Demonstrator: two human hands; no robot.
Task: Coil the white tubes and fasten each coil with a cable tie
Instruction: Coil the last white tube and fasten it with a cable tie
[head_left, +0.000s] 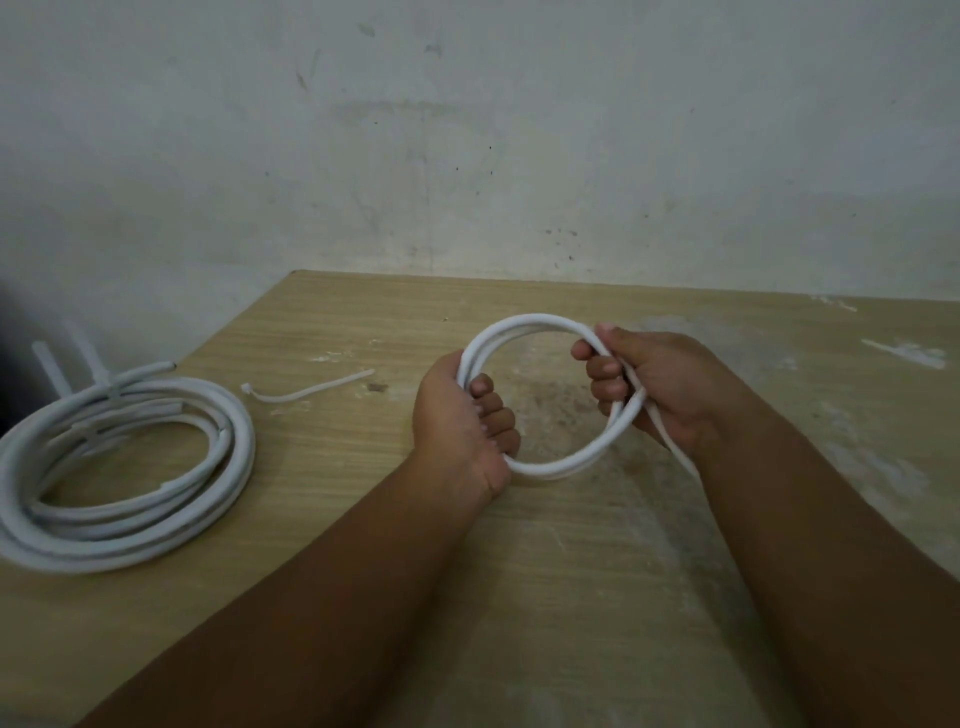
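White tube coil (524, 325) — smooth, round-section, matte white tubing wound into a roughly circular ring of two or three turns, held between both hands over the table (545, 597).
Left hand (462, 421) grips the ring's left arc, with its fingers curled through the opening and closed around the turns.
Right hand (654, 384) grips the right arc, with its fingers wrapped round the strands. A free tail (675, 449) of the tube slants out under the palm toward the wrist.
Loose cable tie (306, 393) — a thin, flat, white plastic strip with a small square head, lying gently curved on the table left of the coil.
Further left of the coil, at the table's edge, is a pile of larger tube coils (130, 493). They are the same white tubing and lie flat, with fastened tie ends (88, 358) sticking up on the far side.
The table top is pale wood-grain laminate, scuffed with whitish patches.
Behind the coil is a stained, off-white wall (467, 130).
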